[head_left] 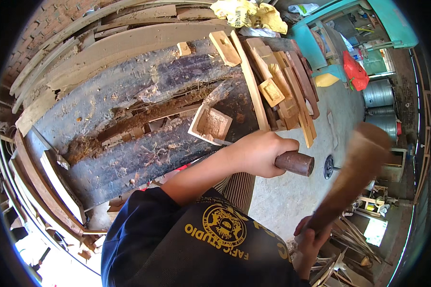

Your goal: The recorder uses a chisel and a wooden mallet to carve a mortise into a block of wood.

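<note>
My left hand is wrapped round the dark wooden handle of a chisel. Its thin metal blade runs left from my fist to the lower edge of a hollowed wooden block on the dark workbench. The block's cavity has a rough, chipped floor and faces up. Off to the lower right, my right hand grips the narrow end of a wooden mallet. The mallet's thick head is raised to the right of the chisel's handle end, apart from it and slightly blurred.
Wood strips lie along the bench's right end, with a smaller hollowed block on them. Shavings and offcuts fill the long trough. A hammer lies at the left. Metal drums and a turquoise cabinet stand farther right.
</note>
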Available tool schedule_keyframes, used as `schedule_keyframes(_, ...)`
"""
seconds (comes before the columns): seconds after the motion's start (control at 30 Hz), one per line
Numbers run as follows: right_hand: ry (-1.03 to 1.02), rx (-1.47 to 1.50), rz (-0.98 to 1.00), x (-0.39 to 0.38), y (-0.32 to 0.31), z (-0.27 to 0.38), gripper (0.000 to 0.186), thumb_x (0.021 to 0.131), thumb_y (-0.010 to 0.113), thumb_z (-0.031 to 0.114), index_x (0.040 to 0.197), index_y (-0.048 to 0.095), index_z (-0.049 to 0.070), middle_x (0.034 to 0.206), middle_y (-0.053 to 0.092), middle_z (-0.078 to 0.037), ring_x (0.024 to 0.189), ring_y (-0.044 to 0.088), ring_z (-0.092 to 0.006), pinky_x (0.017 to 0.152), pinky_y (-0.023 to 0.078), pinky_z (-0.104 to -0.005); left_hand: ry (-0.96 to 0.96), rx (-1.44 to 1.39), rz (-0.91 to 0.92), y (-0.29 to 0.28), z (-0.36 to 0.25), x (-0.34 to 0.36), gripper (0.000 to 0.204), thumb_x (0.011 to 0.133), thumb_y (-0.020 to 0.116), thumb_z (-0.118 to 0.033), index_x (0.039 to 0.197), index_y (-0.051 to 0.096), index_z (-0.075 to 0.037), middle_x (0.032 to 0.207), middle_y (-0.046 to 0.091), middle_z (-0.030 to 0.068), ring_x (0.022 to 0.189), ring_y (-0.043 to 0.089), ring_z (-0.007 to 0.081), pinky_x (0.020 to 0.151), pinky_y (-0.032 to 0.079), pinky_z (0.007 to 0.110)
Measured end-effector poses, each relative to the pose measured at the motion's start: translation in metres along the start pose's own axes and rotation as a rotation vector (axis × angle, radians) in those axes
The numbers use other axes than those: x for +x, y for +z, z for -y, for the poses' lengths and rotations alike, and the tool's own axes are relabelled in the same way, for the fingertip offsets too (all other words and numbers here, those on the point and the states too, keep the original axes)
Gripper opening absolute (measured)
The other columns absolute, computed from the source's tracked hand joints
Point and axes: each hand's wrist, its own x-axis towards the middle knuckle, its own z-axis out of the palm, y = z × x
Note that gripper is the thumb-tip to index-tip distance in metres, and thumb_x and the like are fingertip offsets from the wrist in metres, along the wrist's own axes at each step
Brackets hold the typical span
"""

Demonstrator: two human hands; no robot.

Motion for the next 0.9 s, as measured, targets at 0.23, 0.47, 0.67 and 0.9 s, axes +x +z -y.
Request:
schedule_keyframes(0.23, -0.056, -0.158, 0.170, 0.010, -0.004, 0.006, 0.041, 0.083, 0.053, 0.022, 0.110, 0.035, -0.004, 0.063, 0.053, -0.012, 0.052, 0.051, -0.0164, 0.047, 0.044, -0.0261, 0.012, -0.025, -0.001, -0.003, -0.002, 0.001, 0.022, 0.064, 0.066, -0.013, 0.082, 0.053, -0.008, 0.065, 0.060, 0.0137, 0.066, 0.062, 0.0354, 0.059, 0.048, 0.045)
schedule_keyframes(0.47, 0.167, -0.151, 0.188, 0.014, -0.011, 0.001, 0.047, 0.082, 0.060, 0.013, 0.117, 0.036, -0.006, 0.070, 0.055, -0.012, 0.053, 0.052, -0.0148, 0.046, 0.044, -0.0271, -0.013, 0.003, -0.006, -0.002, 0.005, 0.002, 0.021, 0.064, 0.066, -0.012, 0.080, 0.053, -0.007, 0.064, 0.060, 0.0146, 0.066, 0.062, 0.0362, 0.059, 0.048, 0.044)
schedule_keyframes(0.67, -0.102, 0.146, -0.076, 0.020, 0.009, 0.017, 0.066, 0.085, 0.060, 0.045, 0.122, 0.031, 0.000, 0.068, 0.053, -0.012, 0.046, 0.051, -0.0175, 0.041, 0.044, -0.0273, -0.021, 0.005, 0.002, -0.001, 0.006, 0.002, 0.024, 0.062, 0.067, -0.007, 0.082, 0.053, -0.006, 0.066, 0.059, 0.0129, 0.065, 0.062, 0.0341, 0.056, 0.046, 0.042)
schedule_keyframes(0.9, 0.264, -0.170, 0.152, 0.021, 0.015, 0.016, 0.043, 0.082, 0.063, 0.014, 0.113, 0.040, -0.005, 0.066, 0.051, -0.010, 0.053, 0.050, -0.0145, 0.049, 0.044, -0.0273, -0.029, 0.009, -0.011, -0.001, 0.011, 0.001, 0.022, 0.065, 0.067, -0.012, 0.083, 0.055, -0.007, 0.067, 0.061, 0.0139, 0.067, 0.062, 0.0354, 0.060, 0.049, 0.044)
